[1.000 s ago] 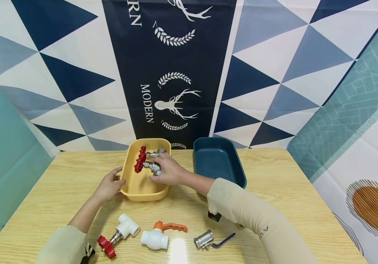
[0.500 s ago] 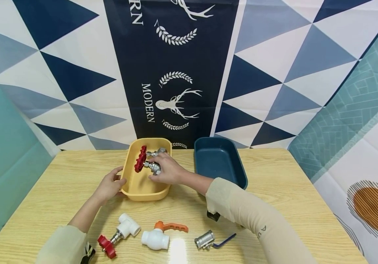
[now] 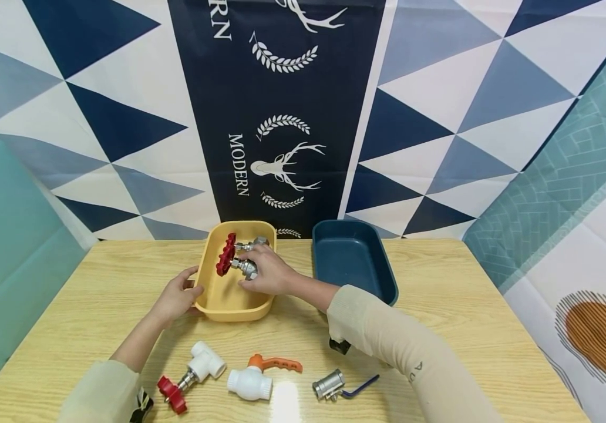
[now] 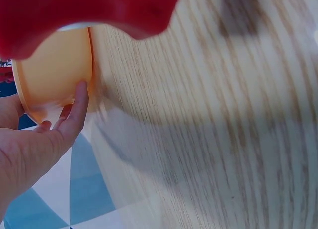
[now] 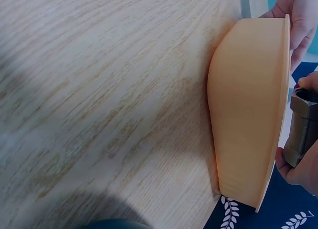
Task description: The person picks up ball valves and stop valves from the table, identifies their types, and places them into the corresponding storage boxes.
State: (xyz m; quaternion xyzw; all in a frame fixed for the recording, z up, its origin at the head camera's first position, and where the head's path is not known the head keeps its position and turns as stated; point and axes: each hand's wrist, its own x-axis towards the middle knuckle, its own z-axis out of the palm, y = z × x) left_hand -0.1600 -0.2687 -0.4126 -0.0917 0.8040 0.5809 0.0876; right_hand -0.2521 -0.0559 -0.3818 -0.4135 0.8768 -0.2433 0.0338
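Little has moved since the earlier frames: the right sleeve (image 3: 414,352) has edged slightly toward the yellow tray (image 3: 229,296), while both hands keep their places at it. Behind the tray hangs a cloth (image 3: 276,94) of blue, grey and white triangles, with a dark band of deer heads and the word MODERN. Under the tray spreads a wooden table (image 3: 440,335); the tray sits near its back edge. Right of it, a little apart, is a blue tray (image 3: 350,264), partly crossed by the right forearm.

At the yellow tray's left side, the left hand (image 3: 176,296) has a narrow grip on the edge, thumb at the rim, fingers against the outer wall. Over the tray's right side, the right hand (image 3: 268,271) holds a steel valve (image 3: 248,269) by its body, the valve's red wheel toward the tray's left; I cannot tell whether it touches the tray floor. Just beyond it, a second valve (image 3: 246,247) shows over the tray, partly hidden by the hand.

On the table in front of the tray lie three more: a white valve (image 3: 250,383) with an orange lever, slightly right; a white tee (image 3: 189,378) with a red knob, leftward; and a metal ball valve (image 3: 329,385) with a blue lever, farther right.
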